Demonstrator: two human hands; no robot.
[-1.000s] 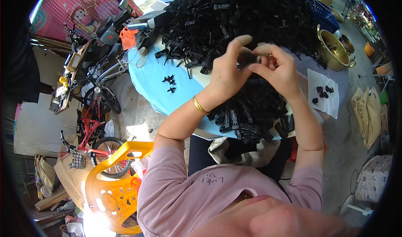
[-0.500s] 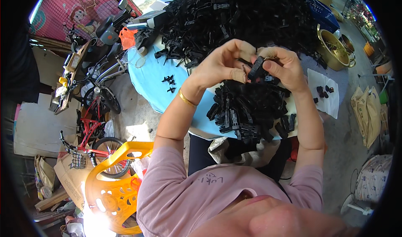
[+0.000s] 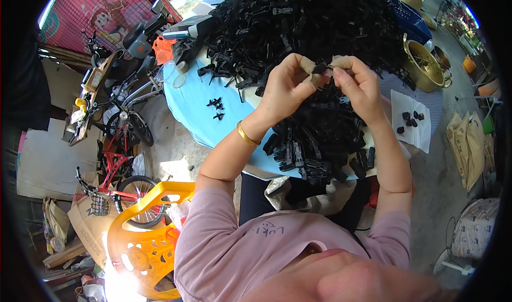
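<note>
Both hands meet above the round table. My left hand (image 3: 284,90), with tape on its fingertips, pinches a small black plastic part (image 3: 320,68). Right beside it, the thumb and taped forefinger of my right hand (image 3: 360,89) are pressed together; whatever they hold is too small to make out. Below the hands lies a pile of black plastic clip-like pieces (image 3: 306,147), close to the table's near edge. A far larger heap of similar black parts (image 3: 298,25) covers the back of the table.
Small black pieces (image 3: 216,107) lie on the light-blue table cover (image 3: 189,102). More dark bits rest on a white sheet (image 3: 421,137) at the right. Beyond it stands a brass-coloured pot (image 3: 421,70). A yellow plastic chair (image 3: 141,248) and a red bicycle (image 3: 114,163) are at the left.
My hands have shifted slightly, with the right wrist lower and the fingers turned. The dark part is now at the left fingertips, where before a larger black piece showed between both hands.
</note>
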